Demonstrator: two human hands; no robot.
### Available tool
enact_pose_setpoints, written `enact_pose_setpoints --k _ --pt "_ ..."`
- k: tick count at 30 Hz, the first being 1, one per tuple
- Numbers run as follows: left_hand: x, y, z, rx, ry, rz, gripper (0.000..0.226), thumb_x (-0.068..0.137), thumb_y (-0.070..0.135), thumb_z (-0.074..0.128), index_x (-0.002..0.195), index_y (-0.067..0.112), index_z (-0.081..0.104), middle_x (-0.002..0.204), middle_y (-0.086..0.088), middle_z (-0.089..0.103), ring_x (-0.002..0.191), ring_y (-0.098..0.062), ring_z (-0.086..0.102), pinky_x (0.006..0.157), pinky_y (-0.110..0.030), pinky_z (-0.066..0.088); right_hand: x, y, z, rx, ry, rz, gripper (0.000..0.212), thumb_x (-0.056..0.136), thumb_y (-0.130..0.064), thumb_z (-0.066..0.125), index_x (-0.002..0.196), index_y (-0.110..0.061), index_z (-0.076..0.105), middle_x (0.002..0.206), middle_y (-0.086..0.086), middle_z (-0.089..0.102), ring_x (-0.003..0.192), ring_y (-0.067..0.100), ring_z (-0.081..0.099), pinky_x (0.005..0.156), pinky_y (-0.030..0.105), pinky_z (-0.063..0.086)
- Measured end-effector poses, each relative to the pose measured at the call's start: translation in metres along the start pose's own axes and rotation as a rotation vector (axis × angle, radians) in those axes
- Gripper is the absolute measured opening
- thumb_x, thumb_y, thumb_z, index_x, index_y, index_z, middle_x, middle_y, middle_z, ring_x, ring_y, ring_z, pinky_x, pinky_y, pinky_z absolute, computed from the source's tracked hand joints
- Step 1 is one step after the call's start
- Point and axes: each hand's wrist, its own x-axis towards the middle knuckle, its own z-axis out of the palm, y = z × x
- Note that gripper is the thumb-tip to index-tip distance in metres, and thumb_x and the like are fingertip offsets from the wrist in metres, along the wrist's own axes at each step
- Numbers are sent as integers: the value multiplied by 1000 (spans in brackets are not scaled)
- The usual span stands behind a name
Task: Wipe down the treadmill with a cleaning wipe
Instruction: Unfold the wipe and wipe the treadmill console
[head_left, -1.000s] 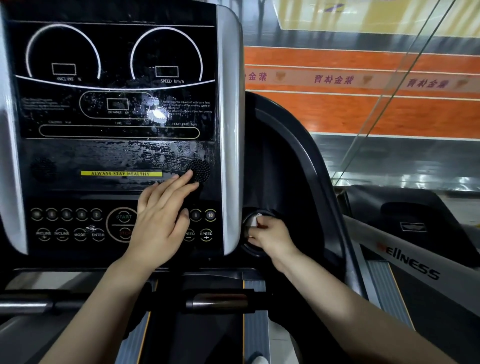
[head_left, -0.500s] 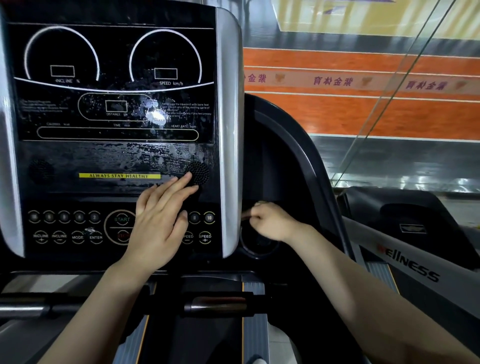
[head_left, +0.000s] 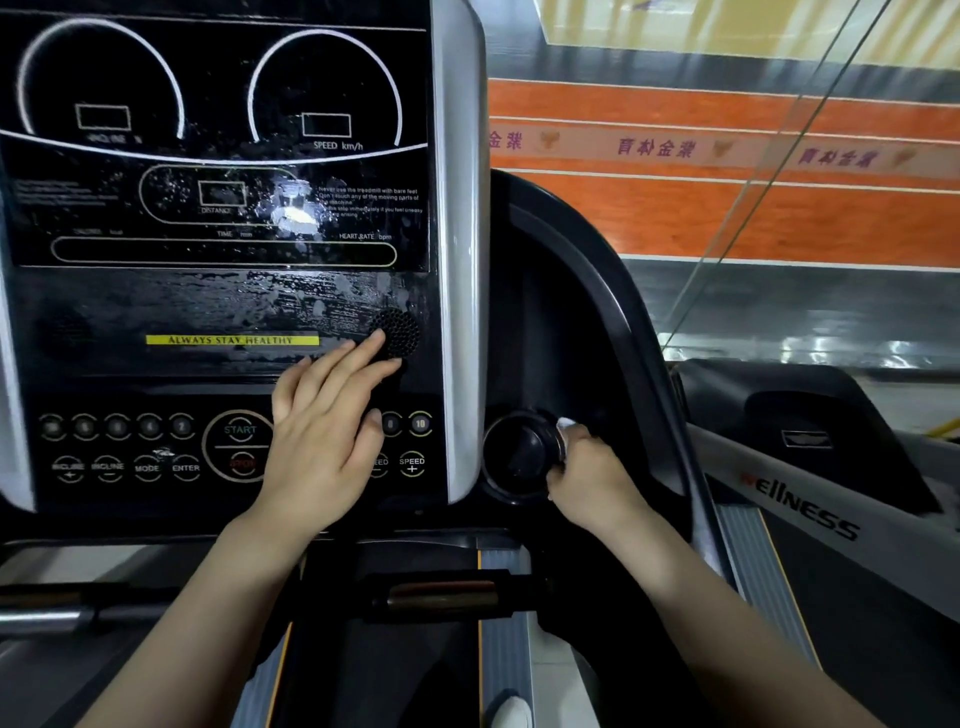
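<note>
two hands are at work on the treadmill's console (head_left: 218, 312). the left hand (head_left: 324, 441) lies flat on the black control panel, fingers straight and slightly spread, holding nothing; its fingertips (head_left: 376, 340) reach the edge of the round speaker grille (head_left: 397, 332) and its palm covers part of the button row, beside the start button (head_left: 240, 430). the right hand (head_left: 589, 478) is curled around a white cleaning wipe (head_left: 566, 427), of which only a small bunched corner shows above the knuckles, and presses it against the right rim of the round black cup holder (head_left: 519, 457) just to the right of the console. wet streaks and droplets (head_left: 291, 213) glisten across the middle of the dark display, around the distance window and above the yellow strip reading always stay healthy (head_left: 232, 340). silver side trim (head_left: 460, 249) frames the panel. below the hands a metal handlebar (head_left: 441, 595) crosses the view, with the belt (head_left: 415, 675) underneath and a white shoe tip (head_left: 511, 712) at the bottom edge. to the right stands a neighbouring machine (head_left: 800, 514) marked wellness, and beyond it an orange wall band (head_left: 727, 208) with blurred lettering behind glass.
</note>
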Motion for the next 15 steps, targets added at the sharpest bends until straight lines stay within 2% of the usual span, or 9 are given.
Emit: enact_pose_setpoints --k 2,3,5,7,10,13,15 --pt "0 1 0 -11 8 -2 50 90 20 41 139 20 52 158 8 34 145 -16 29 120 -33 2 -10 2 6 67 45 47 45 88 -5 53 132 -7 41 116 14 61 97 24 67 84 31 56" --pt "0 1 0 -15 7 2 50 90 20 40 139 20 52 159 8 33 145 -16 28 120 -33 2 -16 1 8 83 60 72 36 88 -4 55 122 -6 44 110 13 62 94 23 66 79 29 55" --pt "-1 0 0 -22 10 13 50 90 20 40 139 20 51 159 8 33 146 -16 28 120 -34 2 -27 -2 8 120 61 103 20 87 -1 55 104 -7 46 97 7 65 82 14 64 64 20 50" --pt "-1 0 1 -39 30 14 50 90 19 41 138 19 52 158 7 34 145 -17 29 120 -36 3 -35 -4 9 147 32 94 13 88 2 50 95 -9 47 83 -2 66 69 1 59 54 10 45" --pt "-1 3 3 -108 93 -1 48 88 15 42 135 18 54 155 7 39 142 -17 34 120 -41 9 -39 -7 16 144 37 62 22 91 1 49 111 -6 50 92 -13 59 75 -3 54 54 1 40" --pt "0 4 3 -167 131 2 47 87 13 44 132 17 55 152 9 42 141 -18 35 118 -46 15 -41 -13 25 137 96 50 31 90 -1 51 121 -3 51 110 -2 63 96 9 62 57 0 39" --pt "0 3 2 -180 129 18 46 88 15 43 132 16 56 150 9 43 141 -18 36 118 -47 16 -44 -20 32 183 73 8 28 90 -4 52 117 -7 56 100 -8 64 85 1 60 59 -1 38"
